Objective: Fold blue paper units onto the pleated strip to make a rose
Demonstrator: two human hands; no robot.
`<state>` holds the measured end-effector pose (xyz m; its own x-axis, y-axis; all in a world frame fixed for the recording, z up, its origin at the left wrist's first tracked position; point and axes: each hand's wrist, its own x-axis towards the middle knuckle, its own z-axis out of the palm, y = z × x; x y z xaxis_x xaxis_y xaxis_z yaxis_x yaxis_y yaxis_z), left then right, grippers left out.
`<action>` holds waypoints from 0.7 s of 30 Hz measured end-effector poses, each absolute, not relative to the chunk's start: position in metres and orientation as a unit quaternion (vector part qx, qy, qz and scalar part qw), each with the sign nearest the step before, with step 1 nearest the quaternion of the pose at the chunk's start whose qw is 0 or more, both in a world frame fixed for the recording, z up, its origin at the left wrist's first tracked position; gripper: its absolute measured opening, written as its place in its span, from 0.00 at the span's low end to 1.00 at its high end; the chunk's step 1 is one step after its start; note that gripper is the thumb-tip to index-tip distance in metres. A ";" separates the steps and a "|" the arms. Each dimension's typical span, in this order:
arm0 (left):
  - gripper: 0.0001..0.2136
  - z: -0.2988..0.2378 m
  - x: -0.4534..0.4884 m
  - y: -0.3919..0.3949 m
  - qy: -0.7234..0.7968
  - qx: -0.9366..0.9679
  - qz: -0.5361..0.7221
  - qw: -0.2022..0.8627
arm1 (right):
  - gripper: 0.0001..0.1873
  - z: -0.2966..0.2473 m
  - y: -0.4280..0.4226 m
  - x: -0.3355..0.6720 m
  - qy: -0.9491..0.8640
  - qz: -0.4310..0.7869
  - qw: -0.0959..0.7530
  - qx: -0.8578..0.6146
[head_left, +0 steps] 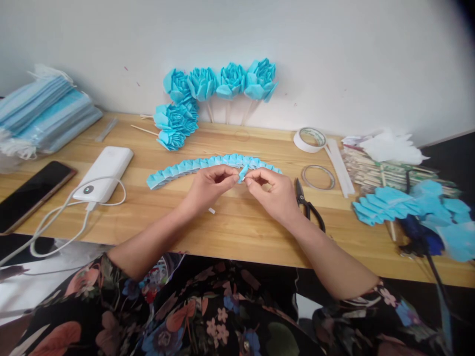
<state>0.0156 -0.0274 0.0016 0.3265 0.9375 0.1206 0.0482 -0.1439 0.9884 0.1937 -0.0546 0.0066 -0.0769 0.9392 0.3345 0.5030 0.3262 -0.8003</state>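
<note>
Behind the wooden tabletop (230,235), a plain pale wall (326,59) is rising, with blue paper flowers (261,79) leaning against it. Both hands are working above the tabletop's middle. The left hand (215,182) and the right hand (273,192) are each pinching, thumb and forefinger closed on a small folded blue piece (243,173). This piece is sitting in the gap between the two pairs of fingertips, tilting, its upper end projecting above the grip. A pleated blue strip (185,169) is curving along the tabletop behind both hands. Black-handled scissors (307,201) are lying just beside the right forearm. Markings: a white tape roll (308,148) is showing green print inside its core, and a white power bank (109,165) is displaying characters in a round dark window; both are appearing too small to read.
</note>
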 end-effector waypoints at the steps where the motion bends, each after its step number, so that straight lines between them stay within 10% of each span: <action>1: 0.06 0.002 0.015 -0.027 0.396 0.623 0.424 0.525 | 0.06 0.006 -0.054 0.194 -0.688 0.253 0.433 -0.524; 17: 0.08 0.001 0.013 -0.025 0.427 0.598 0.448 0.509 | 0.03 0.005 -0.054 0.197 -0.622 0.261 0.512 -0.532; 21: 0.08 0.004 0.012 -0.025 0.422 0.590 0.444 0.526 | 0.20 -0.001 -0.049 0.201 -0.614 0.337 0.523 -0.486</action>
